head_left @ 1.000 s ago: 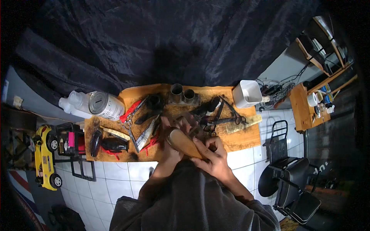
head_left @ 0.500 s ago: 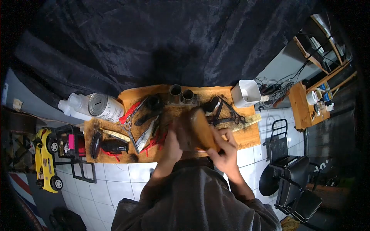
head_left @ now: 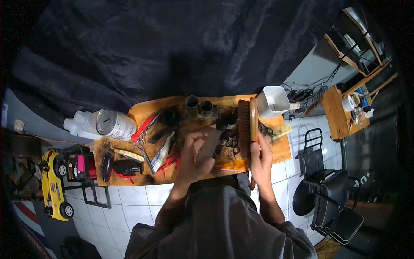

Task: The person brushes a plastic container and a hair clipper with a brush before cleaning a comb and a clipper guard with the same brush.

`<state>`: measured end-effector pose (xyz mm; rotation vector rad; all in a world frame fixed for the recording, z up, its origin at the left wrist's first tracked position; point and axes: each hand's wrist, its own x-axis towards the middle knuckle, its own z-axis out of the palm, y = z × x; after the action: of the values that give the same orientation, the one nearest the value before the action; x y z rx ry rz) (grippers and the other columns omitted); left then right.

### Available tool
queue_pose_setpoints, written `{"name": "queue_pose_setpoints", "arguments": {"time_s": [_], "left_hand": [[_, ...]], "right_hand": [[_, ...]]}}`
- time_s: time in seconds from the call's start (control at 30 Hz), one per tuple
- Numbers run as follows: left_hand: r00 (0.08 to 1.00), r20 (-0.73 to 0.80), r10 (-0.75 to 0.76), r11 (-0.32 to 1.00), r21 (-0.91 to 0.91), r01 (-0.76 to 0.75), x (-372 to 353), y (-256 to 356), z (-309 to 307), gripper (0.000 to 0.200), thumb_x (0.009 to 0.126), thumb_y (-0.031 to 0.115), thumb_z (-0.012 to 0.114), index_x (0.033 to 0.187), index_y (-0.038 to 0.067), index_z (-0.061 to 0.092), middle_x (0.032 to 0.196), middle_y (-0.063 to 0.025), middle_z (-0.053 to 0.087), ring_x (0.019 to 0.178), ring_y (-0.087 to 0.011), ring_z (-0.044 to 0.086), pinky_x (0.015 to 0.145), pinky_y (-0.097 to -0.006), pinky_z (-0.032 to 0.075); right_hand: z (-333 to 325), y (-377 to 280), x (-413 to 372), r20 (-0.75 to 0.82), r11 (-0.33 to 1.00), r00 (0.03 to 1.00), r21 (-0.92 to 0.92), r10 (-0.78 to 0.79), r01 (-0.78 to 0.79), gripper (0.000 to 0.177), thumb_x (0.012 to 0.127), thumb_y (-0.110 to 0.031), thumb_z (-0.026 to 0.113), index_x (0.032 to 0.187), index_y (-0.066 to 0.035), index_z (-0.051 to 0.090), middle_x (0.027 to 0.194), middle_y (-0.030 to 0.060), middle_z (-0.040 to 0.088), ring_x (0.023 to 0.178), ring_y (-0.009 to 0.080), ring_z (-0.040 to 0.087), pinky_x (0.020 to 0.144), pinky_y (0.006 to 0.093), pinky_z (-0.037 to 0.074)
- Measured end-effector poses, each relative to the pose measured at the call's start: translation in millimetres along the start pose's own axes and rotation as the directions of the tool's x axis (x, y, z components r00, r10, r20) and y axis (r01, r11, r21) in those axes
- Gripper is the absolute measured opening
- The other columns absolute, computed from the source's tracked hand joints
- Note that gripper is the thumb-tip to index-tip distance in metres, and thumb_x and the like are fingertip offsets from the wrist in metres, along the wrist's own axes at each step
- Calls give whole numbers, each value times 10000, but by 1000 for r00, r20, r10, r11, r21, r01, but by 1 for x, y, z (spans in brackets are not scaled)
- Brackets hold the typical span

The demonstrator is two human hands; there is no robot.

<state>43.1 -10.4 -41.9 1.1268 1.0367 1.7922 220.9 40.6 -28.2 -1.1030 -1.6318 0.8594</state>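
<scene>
My right hand [head_left: 261, 162] grips a wooden-backed brush [head_left: 253, 118], its dark brown bristles facing left and its length nearly upright in the head view. Between the thumb and fingers of my left hand [head_left: 189, 159] is a flat grey rectangular piece [head_left: 210, 146]; I cannot make out its kind. The two held things are apart, both over the wooden table [head_left: 278, 153]. Black-handled scissors [head_left: 233, 149] show in the gap between them. More scissors [head_left: 265, 130] lie right of the brush, partly hidden by it.
Two dark cups [head_left: 192, 102] stand at the table's back, left of a white square container [head_left: 275, 102]. Hair clippers [head_left: 128, 166], red-handled shears [head_left: 144, 131], and a large can [head_left: 114, 124] occupy the left. A black chair [head_left: 330, 196] stands to the right.
The brush has moved right and turned, so its bristles now show, away from my left hand. The grey piece in my left hand, blurred before, is now visible.
</scene>
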Motion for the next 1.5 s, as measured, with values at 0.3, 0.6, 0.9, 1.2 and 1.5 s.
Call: {"name": "queue_pose_setpoints", "arguments": {"time_s": [0.3, 0.6, 0.9, 1.2, 1.5], "left_hand": [[854, 517, 61, 733, 557, -390, 22, 34, -24, 376, 608, 244, 800, 922, 74, 682, 1212, -148, 606, 1074, -318, 615, 925, -386, 486], [776, 624, 96, 629, 566, -533, 23, 46, -7, 261, 627, 213, 777, 795, 59, 648, 1306, -160, 554, 1183, -317, 562, 1024, -455, 434], [677, 735, 42, 495, 573, -653, 20, 27, 26, 253, 698, 174, 758, 894, 52, 656, 1388, -157, 491, 1345, -355, 397, 1101, -624, 244], [950, 311, -42, 714, 674, -189, 41, 1, 50, 893, 638, 233, 878, 1379, 59, 411, 1322, -209, 506, 1205, -354, 515, 966, -424, 461], [913, 394, -111, 707, 677, -206, 103, -26, 102, 1021, 623, 320, 884, 1414, -37, 345, 1334, -249, 472, 1238, -353, 495, 1005, -417, 425]], "right_hand": [[-8, -24, -7, 362, 995, 928, -5, -87, 96, 570, 743, -135, 760, 1278, -28, 592, 833, 99, 467, 747, 212, 498, 673, 301, 438], [-9, -15, -5, 396, 505, 775, 596, 492, -624, 194, 916, -72, 614, 1050, -43, 477, 640, -17, 514, 408, 48, 426, 382, 190, 359], [-12, -3, -8, 279, 673, 859, 535, 430, -510, 156, 857, 14, 629, 976, 7, 528, 682, 44, 589, 498, 83, 534, 424, 219, 421], [-32, 4, 14, -44, 682, 859, 629, 510, -373, 191, 858, 42, 573, 1046, 48, 539, 715, 56, 588, 504, 93, 518, 451, 223, 413], [-60, 23, 70, -426, 849, 799, 493, 425, -189, 190, 871, -81, 671, 999, 30, 585, 648, 12, 567, 454, 65, 494, 397, 203, 365]]}}
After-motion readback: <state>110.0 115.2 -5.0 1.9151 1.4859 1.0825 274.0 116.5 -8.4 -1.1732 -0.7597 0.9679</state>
